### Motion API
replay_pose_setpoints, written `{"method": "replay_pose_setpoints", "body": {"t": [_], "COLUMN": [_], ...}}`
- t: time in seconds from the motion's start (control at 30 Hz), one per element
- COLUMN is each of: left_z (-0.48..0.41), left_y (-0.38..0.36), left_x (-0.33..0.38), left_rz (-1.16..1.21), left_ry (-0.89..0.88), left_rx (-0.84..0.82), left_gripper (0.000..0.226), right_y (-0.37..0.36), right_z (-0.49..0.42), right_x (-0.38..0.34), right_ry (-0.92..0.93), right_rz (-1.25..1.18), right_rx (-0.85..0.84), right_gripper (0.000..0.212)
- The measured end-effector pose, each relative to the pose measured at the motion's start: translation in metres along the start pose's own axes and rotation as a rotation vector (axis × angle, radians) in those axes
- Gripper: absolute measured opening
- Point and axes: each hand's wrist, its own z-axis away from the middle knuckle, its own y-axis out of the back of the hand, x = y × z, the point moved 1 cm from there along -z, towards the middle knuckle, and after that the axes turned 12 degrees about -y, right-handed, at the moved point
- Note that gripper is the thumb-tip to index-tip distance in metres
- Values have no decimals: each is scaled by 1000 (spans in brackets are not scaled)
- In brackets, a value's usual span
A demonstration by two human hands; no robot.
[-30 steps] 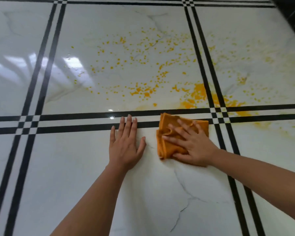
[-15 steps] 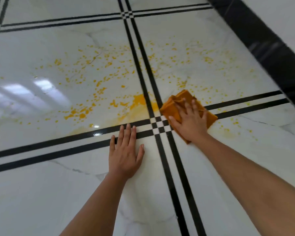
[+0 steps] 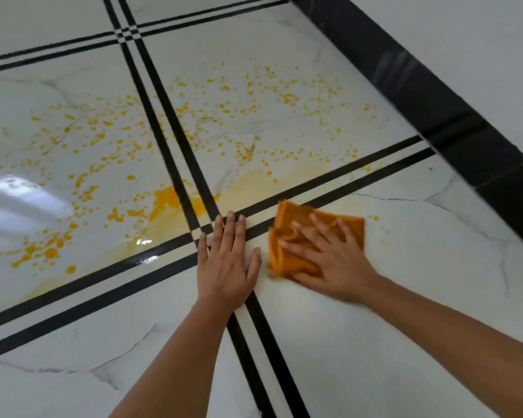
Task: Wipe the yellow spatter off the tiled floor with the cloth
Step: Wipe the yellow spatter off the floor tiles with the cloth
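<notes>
Yellow spatter (image 3: 163,200) covers the two far white marble tiles, thickest beside the crossing of the black stripes, with pale smears along the near stripe. My right hand (image 3: 332,260) presses flat, fingers spread, on a crumpled orange cloth (image 3: 293,227) lying on the near right tile just below the stripes. A few yellow drops (image 3: 375,218) sit right of the cloth. My left hand (image 3: 227,263) rests flat and open on the floor at the stripe crossing, a short gap left of the cloth.
The glossy white tiled floor (image 3: 360,357) is divided by double black stripes (image 3: 263,342). A black skirting band (image 3: 435,107) and a pale wall (image 3: 480,40) run along the right side. A window glare (image 3: 15,188) shines on the left tile.
My right hand has pulled the cloth back toward me, from above the stripes down onto the near right tile. The view has shifted; my left hand stays planted at the stripe crossing.
</notes>
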Motion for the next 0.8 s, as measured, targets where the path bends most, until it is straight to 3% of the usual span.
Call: {"method": "replay_pose_setpoints", "body": {"t": [0.07,0.17,0.2,0.23,0.33,0.37,0.4,0.5,0.53,0.57,0.67,0.7,0.73,0.8], "left_z": [-9,-23,-28,-33,-49,-54,-59,-78,-84,-88,-94,-94,-93,-93], "left_y": [-4,-10,-11,-14,-18,-18,-18,-22,-24,-25,-28,-28,-28,-27], "left_x": [10,26,30,36,48,51,54,65,68,70,74,74,73,73], "left_rz": [-5,-11,-8,-5,-12,-16,-19,-11,-2,4,-7,-11,-17,-16], "left_ry": [-26,-48,-52,-55,-56,-51,-45,-21,0,28,70,71,73,73], "left_rx": [-24,-27,-18,-16,-5,4,10,20,26,32,46,49,43,50], "left_gripper": [72,72,73,74,76,76,76,77,78,78,78,77,76,76], "right_y": [1,11,14,12,3,5,8,17,19,20,15,17,18,25], "right_z": [5,-36,-43,-39,9,14,5,-56,-71,-76,-53,-49,-56,-92], "right_x": [50,75,66,59,67,82,99,111,101,91,97,113,130,154], "right_ry": [-45,-524,-581,-570,-196,-147,-181,-609,-668,-647,-241,-188,-235,-525], "right_rz": [10,-74,-74,-83,-23,-17,-15,-129,-141,-145,-13,-3,-3,-84], "right_rx": [-24,0,16,24,-5,-24,-33,3,5,6,34,14,-2,5], "right_gripper": [62,67,67,67,63,62,64,64,63,63,63,63,63,63]}}
